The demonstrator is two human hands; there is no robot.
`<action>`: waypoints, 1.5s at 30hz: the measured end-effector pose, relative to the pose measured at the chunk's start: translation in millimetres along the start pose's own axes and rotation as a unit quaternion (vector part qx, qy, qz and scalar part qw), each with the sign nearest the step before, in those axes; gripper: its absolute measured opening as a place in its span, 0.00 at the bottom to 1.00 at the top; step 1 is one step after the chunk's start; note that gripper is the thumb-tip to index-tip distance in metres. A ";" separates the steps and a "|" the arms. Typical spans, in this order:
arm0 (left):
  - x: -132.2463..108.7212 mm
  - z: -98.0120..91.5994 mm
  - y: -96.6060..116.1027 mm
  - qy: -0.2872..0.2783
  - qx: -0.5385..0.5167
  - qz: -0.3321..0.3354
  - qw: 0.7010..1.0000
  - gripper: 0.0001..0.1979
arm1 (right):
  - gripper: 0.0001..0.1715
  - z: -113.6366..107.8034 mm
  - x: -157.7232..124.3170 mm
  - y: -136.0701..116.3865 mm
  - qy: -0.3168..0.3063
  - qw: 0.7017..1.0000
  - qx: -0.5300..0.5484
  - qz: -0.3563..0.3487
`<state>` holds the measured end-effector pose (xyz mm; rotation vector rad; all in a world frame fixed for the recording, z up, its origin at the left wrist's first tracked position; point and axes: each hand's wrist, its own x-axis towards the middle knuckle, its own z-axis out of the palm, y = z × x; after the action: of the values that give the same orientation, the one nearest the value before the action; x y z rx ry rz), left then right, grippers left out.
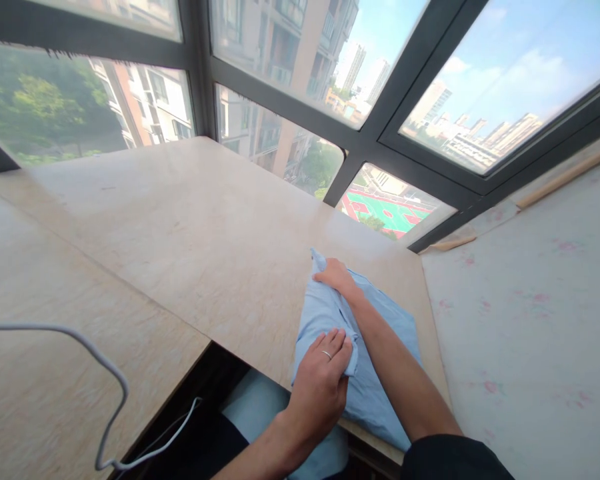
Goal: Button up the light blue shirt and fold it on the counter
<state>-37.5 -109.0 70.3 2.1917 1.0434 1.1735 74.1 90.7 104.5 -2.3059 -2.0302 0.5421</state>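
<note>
A light blue cloth (pixel 385 373) lies partly folded on the right part of the pale, marble-patterned tabletop, reaching its front edge. My left hand (pixel 325 373), with a ring on one finger, grips the near end of the folded layer, its fingers wrapped over the fabric. Farther off, my right hand (pixel 334 275) holds the far corner of the same layer, thumb and fingers closed on it. A small tip of fabric sticks up just left of my right hand.
A white cable (pixel 115 380) curves over the tabletop (pixel 180 227) at the left and hangs into the dark gap at the front. Dark-framed windows (pixel 375 133) border the far side. A floral-papered wall (pixel 525 320) stands close on the right.
</note>
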 end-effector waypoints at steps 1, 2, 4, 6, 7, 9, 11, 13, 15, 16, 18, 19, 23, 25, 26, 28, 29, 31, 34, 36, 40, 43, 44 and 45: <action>-1.2 0.5 1.9 -0.007 0.007 0.013 1.000 0.30 | 0.12 -2.4 0.0 4.3 0.005 1.000 0.004 0.008; -2.3 1.0 4.1 -0.015 0.014 0.026 0.999 0.30 | 0.09 -4.7 -0.7 8.9 0.008 1.000 0.016 0.017; -4.4 1.5 8.3 -0.030 0.022 0.048 0.998 0.29 | 0.05 -9.0 -4.6 19.2 0.018 0.997 0.064 0.025; -6.7 1.0 11.2 -0.043 0.024 0.063 0.997 0.28 | 0.07 -13.3 -11.8 30.5 0.035 0.990 0.132 0.025; -8.2 0.5 11.7 -0.050 0.024 0.071 0.996 0.28 | 0.09 -15.5 -16.4 36.3 0.046 0.984 0.169 0.024; -11.6 0.3 10.6 -0.056 0.031 0.093 0.994 0.30 | 0.11 -20.5 -27.4 48.0 0.062 0.968 0.241 0.024; -15.2 2.2 7.2 -0.054 0.053 0.107 0.991 0.34 | 0.12 -26.0 -39.1 60.0 0.069 0.949 0.306 0.023; -17.6 6.7 3.2 -0.050 0.083 0.098 0.990 0.40 | 0.13 -31.4 -49.7 72.0 0.075 0.931 0.356 0.021; -17.6 12.1 0.5 -0.058 0.104 0.095 0.988 0.42 | 0.13 -36.6 -57.8 84.0 0.083 0.918 0.387 0.027; -16.3 14.2 0.4 -0.065 0.107 0.103 0.987 0.41 | 0.13 -39.2 -60.9 89.8 0.090 0.913 0.397 0.033; -10.7 15.8 3.7 -0.079 0.100 0.135 0.983 0.38 | 0.13 -44.7 -65.8 100.9 0.104 0.901 0.419 0.047; -6.3 15.1 7.3 -0.085 0.093 0.151 0.980 0.37 | 0.14 -47.7 -67.9 106.2 0.109 0.891 0.437 0.052; 19.9 10.1 31.5 -0.126 0.074 0.191 0.971 0.35 | 0.16 -60.2 -77.2 128.4 0.106 0.843 0.523 0.069; 34.0 12.7 45.5 -0.170 0.071 0.207 0.961 0.34 | 0.16 -64.6 -82.7 141.9 0.119 0.828 0.542 0.082; 39.9 16.3 52.0 -0.196 0.068 0.214 0.954 0.33 | 0.16 -65.7 -85.6 149.5 0.129 0.822 0.548 0.090; 47.8 27.4 62.9 -0.245 0.068 0.226 0.940 0.32 | 0.15 -65.5 -91.6 166.2 0.145 0.808 0.561 0.107; 49.8 34.3 67.2 -0.265 0.070 0.230 0.934 0.32 | 0.14 -64.2 -94.6 175.1 0.151 0.800 0.569 0.116; 50.5 48.9 74.0 -0.294 0.078 0.237 0.923 0.33 | 0.12 -59.7 -100.8 193.6 0.159 0.784 0.586 0.132; 47.1 68.8 81.2 -0.319 0.084 0.248 0.911 0.32 | 0.12 -50.4 -110.7 220.8 0.165 0.768 0.599 0.153; 44.5 79.6 85.0 -0.333 0.085 0.254 0.904 0.31 | 0.13 -43.9 -117.8 236.8 0.166 0.759 0.608 0.165; 39.6 97.6 90.2 -0.362 0.089 0.269 0.888 0.29 | 0.13 -32.7 -131.6 259.1 0.170 0.748 0.614 0.188; 34.6 110.1 91.6 -0.383 0.098 0.276 0.876 0.29 | 0.13 -26.3 -139.2 268.5 0.176 0.756 0.599 0.199; 32.6 114.0 91.8 -0.388 0.103 0.276 0.873 0.28 | 0.14 -24.5 -140.7 271.3 0.177 0.760 0.592 0.202; 30.7 117.6 92.1 -0.391 0.108 0.277 0.871 0.28 | 0.14 -22.8 -141.8 274.3 0.178 0.761 0.588 0.206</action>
<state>110.0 -145.3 83.8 2.8511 0.1980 0.2326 329.9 -83.4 93.8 -1.7271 -0.5716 0.9227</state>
